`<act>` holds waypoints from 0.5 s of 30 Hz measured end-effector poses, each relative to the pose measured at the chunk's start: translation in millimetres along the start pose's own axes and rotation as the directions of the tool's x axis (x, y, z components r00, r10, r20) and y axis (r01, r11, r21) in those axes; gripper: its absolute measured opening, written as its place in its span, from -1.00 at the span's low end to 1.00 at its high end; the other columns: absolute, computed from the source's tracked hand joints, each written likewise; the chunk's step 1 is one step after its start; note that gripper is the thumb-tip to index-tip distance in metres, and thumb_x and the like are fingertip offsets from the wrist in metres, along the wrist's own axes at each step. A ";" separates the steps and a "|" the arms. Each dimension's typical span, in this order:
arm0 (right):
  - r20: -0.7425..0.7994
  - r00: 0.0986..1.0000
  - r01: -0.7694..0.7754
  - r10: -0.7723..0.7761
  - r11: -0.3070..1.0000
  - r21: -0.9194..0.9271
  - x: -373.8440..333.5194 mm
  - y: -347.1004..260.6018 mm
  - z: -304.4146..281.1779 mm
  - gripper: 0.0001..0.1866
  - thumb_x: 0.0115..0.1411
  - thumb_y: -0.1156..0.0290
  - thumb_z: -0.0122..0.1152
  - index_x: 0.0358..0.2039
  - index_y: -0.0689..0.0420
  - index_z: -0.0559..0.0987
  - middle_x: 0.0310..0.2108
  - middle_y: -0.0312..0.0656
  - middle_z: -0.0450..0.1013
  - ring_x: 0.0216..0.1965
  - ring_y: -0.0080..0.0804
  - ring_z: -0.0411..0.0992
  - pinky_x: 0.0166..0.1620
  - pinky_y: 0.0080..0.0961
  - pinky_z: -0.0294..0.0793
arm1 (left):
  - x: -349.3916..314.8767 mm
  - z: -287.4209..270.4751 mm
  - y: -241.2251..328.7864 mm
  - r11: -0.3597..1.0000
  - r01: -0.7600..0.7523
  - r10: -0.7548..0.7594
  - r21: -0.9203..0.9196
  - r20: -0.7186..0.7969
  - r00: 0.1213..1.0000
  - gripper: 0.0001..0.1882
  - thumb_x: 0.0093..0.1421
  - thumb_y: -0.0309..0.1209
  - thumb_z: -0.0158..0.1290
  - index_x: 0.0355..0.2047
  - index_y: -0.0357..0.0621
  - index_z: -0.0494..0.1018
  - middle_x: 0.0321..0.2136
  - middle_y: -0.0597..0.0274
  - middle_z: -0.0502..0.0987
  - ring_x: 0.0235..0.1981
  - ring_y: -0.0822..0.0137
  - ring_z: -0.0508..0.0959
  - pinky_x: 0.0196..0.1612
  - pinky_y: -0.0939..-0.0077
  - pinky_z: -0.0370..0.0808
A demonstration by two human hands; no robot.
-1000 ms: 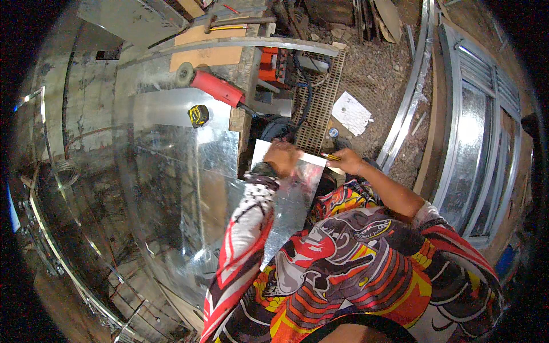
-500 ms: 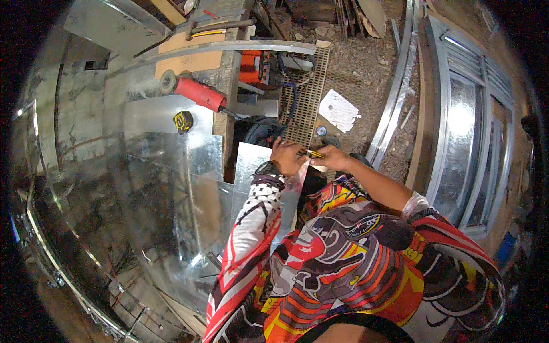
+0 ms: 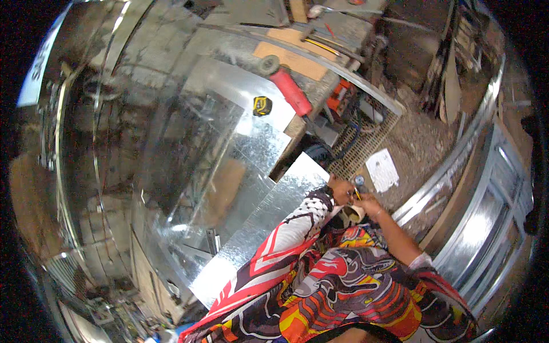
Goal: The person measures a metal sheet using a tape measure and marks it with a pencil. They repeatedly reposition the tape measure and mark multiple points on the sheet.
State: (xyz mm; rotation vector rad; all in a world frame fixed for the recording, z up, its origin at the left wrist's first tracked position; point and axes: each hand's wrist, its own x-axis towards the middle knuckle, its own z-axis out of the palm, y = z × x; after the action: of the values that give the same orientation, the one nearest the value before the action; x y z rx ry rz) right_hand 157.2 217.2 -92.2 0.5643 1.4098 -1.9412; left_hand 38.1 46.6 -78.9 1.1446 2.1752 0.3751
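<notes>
The right hand (image 3: 370, 206) is closed with its fingertips on a slim yellow-and-dark pencil (image 3: 358, 195), which stands out between the two hands. The left hand (image 3: 341, 189) is bent just beside it, at the right edge of a long, shiny silver metal sheet (image 3: 274, 211); whether its fingers are clamped on that edge cannot be told. The sheet slants from the hands down toward the lower left, partly behind the left sleeve.

Up and to the left, a black-and-yellow tape measure (image 3: 262, 106) sits on bright sheet metal over the grey worktop (image 3: 314, 87). Near it lies a red cylindrical grinder (image 3: 290, 91) with a round grey disc. A torn-edged white paper (image 3: 382, 170) lies on the ground beyond the hands.
</notes>
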 end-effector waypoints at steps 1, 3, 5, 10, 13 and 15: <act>-0.027 0.997 -0.075 0.077 0.993 0.096 -0.2 5.3 -1.9 -0.77 0.24 0.36 0.26 -0.14 0.19 0.63 -0.26 -0.21 0.60 -0.30 -0.40 0.58 -0.26 -0.41 0.58 | -0.8 -6.2 5.7 0.998 0.013 -0.016 -0.061 -0.046 0.999 -0.78 -0.09 -0.15 0.24 -0.41 0.14 0.63 -0.42 0.17 0.64 -0.24 0.04 0.63 -0.10 -0.09 0.23; -0.053 0.983 -0.161 0.173 0.970 0.180 4.0 23.9 10.4 -0.80 0.21 0.41 0.25 -0.19 0.23 0.61 -0.30 -0.15 0.60 -0.37 -0.33 0.59 -0.30 -0.34 0.60 | -14.1 16.5 -3.1 0.993 0.105 -0.108 -0.046 -0.073 0.991 -0.81 -0.13 -0.14 0.25 -0.50 0.13 0.62 -0.52 0.15 0.61 -0.34 0.03 0.62 -0.13 -0.03 0.25; -0.007 0.997 -0.076 0.076 0.995 0.062 3.0 32.1 10.4 -0.83 0.16 0.43 0.22 -0.26 0.23 0.60 -0.39 -0.14 0.58 -0.39 -0.32 0.59 -0.31 -0.31 0.62 | -14.9 23.9 -7.0 0.992 0.077 -0.088 -0.101 -0.105 0.991 -0.82 -0.16 -0.16 0.26 -0.55 0.11 0.60 -0.58 0.17 0.59 -0.41 0.03 0.61 -0.15 0.01 0.26; -0.151 0.975 -0.194 0.160 0.950 -0.244 0.5 88.0 39.3 -0.76 0.13 0.33 0.33 -0.25 0.20 0.63 -0.40 -0.20 0.58 -0.40 -0.35 0.56 -0.32 -0.32 0.58 | -10.5 35.2 24.8 0.966 0.021 -0.161 -0.258 -0.537 0.828 -0.84 -0.21 -0.19 0.23 -0.64 0.10 0.55 -0.66 0.26 0.51 -0.44 0.05 0.59 -0.12 0.02 0.26; -0.105 0.949 -0.312 0.298 0.937 -0.155 9.9 116.4 27.0 -0.76 0.13 0.38 0.37 -0.20 0.17 0.62 -0.38 -0.22 0.57 -0.36 -0.36 0.55 -0.30 -0.33 0.57 | -29.9 58.9 8.1 0.976 0.159 -0.005 0.149 -0.712 0.702 -0.91 -0.05 -0.21 0.16 -0.60 0.16 0.55 -0.57 0.33 0.56 -0.31 0.13 0.61 -0.04 0.00 0.25; -0.217 0.962 -0.167 0.164 0.986 0.005 26.2 112.4 -36.8 -0.78 0.15 0.37 0.40 -0.21 0.14 0.61 -0.37 -0.24 0.57 -0.38 -0.42 0.53 -0.32 -0.41 0.54 | -14.0 19.2 30.4 0.992 -0.080 0.118 0.093 -0.551 0.826 -0.87 -0.01 -0.20 0.15 -0.45 0.15 0.58 -0.45 0.32 0.61 -0.21 0.17 0.61 0.08 -0.08 0.21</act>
State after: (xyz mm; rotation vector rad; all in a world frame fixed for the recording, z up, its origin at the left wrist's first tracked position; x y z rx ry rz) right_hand 219.5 223.0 -195.9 0.8819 1.4556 -1.7776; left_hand 75.6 52.0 -71.9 1.3083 2.6461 0.7712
